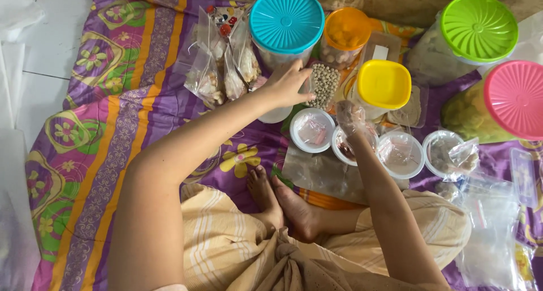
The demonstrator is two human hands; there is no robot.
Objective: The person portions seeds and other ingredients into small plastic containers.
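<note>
My left hand (288, 83) reaches forward and grips a small clear bag of pale round seeds (324, 85), just below the jar with the teal lid (287, 19). My right hand (350, 117), covered by a thin clear plastic glove, hovers over a small white bowl (343, 149) with fingers bent; whether it holds anything is unclear. Three more white bowls sit in a row: one (312, 130) to the left with a pinkish bag inside, another bowl (401, 154) and a third bowl (444, 154) to the right.
Jars stand at the back with orange (346, 28), yellow (384, 84), green (478, 28) and pink (515, 98) lids. Filled small bags (218, 65) lie at the back left, empty clear bags (492, 229) at the right. A colourful floral cloth (107, 127) covers the tiled floor; my crossed legs are below.
</note>
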